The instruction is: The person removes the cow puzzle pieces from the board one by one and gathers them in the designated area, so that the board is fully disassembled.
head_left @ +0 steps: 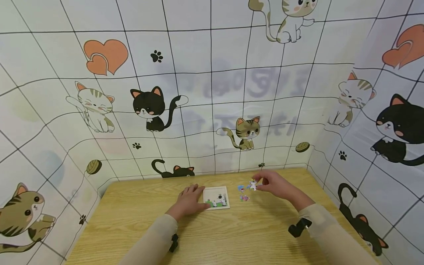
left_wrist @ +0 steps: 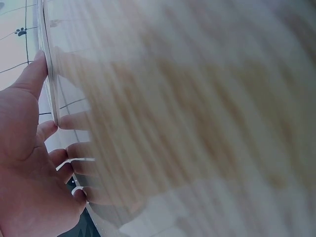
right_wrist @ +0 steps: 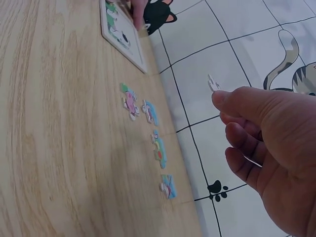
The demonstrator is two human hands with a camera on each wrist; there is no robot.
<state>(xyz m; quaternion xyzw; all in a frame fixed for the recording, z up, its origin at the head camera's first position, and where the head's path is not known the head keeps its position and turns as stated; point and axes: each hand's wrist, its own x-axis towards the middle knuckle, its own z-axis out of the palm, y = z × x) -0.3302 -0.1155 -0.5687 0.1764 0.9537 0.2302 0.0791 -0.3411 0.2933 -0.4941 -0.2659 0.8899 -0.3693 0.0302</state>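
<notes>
Right hand pinches a small puzzle piece between thumb and fingertips, lifted above the table near its far edge. It looks light, thin and stiff, best held by its rims. Loose pieces lie just below, beside the puzzle board. Left hand rests flat, fingers straight, on the board's left edge, wrist low.

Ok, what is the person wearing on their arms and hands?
Both arms wear long, light beige sleeves: the left sleeve and the right sleeve. A small black device sits at each wrist, left and right. The left hand and right hand are bare.
</notes>
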